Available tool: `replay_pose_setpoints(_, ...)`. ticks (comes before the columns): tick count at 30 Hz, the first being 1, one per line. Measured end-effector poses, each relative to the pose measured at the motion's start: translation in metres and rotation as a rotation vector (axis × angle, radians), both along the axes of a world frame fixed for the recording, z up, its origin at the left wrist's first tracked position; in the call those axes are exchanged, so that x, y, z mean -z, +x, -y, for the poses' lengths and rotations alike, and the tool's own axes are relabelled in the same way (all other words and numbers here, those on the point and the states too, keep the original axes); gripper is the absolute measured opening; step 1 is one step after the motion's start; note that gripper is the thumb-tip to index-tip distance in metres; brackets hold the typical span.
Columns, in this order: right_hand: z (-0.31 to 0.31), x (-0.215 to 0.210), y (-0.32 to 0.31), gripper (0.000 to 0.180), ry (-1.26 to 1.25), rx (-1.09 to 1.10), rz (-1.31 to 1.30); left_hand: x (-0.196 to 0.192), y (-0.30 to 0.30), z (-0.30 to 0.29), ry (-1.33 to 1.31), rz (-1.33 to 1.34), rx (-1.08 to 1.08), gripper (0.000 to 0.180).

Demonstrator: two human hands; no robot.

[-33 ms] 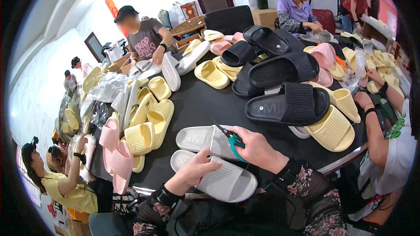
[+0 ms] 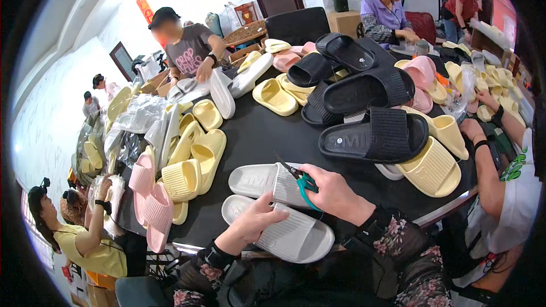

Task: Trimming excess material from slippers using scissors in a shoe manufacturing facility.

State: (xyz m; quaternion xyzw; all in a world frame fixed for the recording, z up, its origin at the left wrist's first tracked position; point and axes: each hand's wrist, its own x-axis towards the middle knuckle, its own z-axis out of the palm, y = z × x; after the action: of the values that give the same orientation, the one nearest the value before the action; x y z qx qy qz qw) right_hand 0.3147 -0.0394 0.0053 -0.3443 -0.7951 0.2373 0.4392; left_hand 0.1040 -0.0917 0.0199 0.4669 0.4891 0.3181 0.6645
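Observation:
Two light grey slide slippers lie side by side at the table's near edge. Across the insole of the nearer grey slipper [image 2: 300, 235], my left hand [image 2: 256, 219] is closed at the strap's edge, its thumb raised; its lower fingers are partly hidden. My right hand [image 2: 335, 192] grips a pair of scissors [image 2: 307, 184] by the teal handles. Their dark blades point up and to the left, over the strap area of the farther grey slipper [image 2: 250, 179]. Both slippers sit sole down with their straps on the right.
Black slippers [image 2: 372, 136] are heaped at the right, beside yellow slippers [image 2: 435, 170]. Pink slippers [image 2: 156, 213] and more yellow ones [image 2: 207, 156] lie left on the black table [image 2: 250, 136]. Clear plastic bags [image 2: 136, 116] are piled behind them. Several other people work around the table.

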Motion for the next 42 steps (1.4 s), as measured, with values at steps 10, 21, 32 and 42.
replay_pose_setpoints(10, 0.002, -0.012, 0.006, 0.043, 0.025, 0.063, -0.265, -0.018, 0.007, 0.014, 0.32, 0.194, -0.329, 0.048)
replay_pose_setpoints(21, 0.004, -0.018, 0.006, 0.046, -0.06, -0.003, -0.205, -0.035, 0.015, 0.018, 0.829, 0.142, -0.729, 0.049)
replay_pose_setpoints(32, 0.002, -0.004, -0.002, 0.037, 0.007, -0.176, 0.028, -0.028, -0.005, 0.024, 0.945, -0.04, -0.796, 0.048)
replay_pose_setpoints(42, 0.001, -0.003, -0.003, 0.035, -0.029, -0.199, 0.051, -0.02, 0.005, 0.025, 0.866, 0.027, -0.714, 0.047)
